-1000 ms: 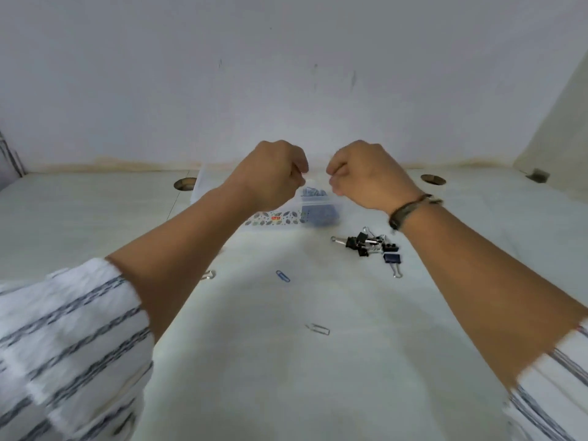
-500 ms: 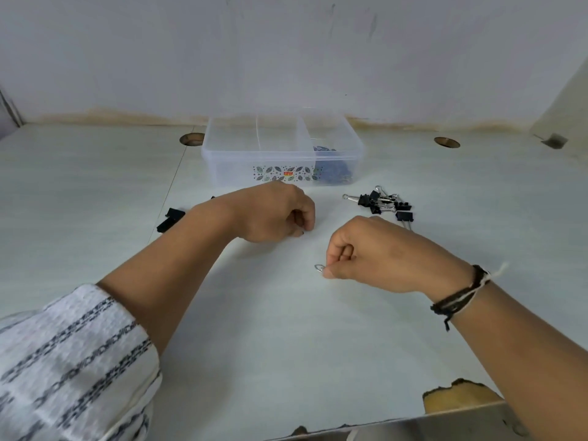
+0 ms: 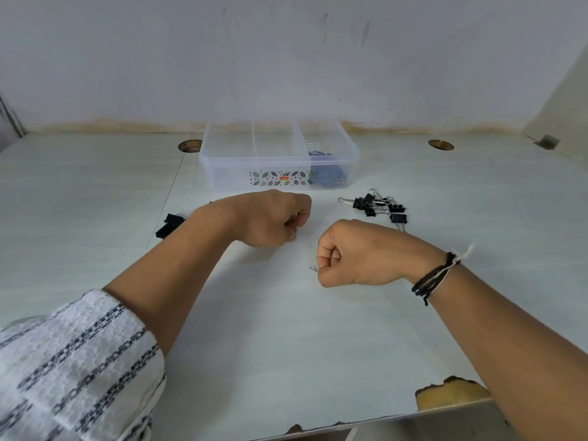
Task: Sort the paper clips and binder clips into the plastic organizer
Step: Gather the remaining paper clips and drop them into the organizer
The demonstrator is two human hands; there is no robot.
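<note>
- Left hand (image 3: 273, 222) rests curled on the table (image 3: 95, 192); whether it holds anything cannot be told.
- Right hand (image 3: 356, 253) pinches a silver paper clip (image 3: 313, 269), its tip poking left.
- Far: clear organizer (image 3: 222, 157), blue paper clips (image 3: 327, 178) in its right compartment.
- Binder clips (image 3: 375, 206) lie right.

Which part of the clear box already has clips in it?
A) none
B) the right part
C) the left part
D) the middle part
B: a heap of blue paper clips lies in the right compartment of the plastic organizer; the other compartments look bare.
</note>
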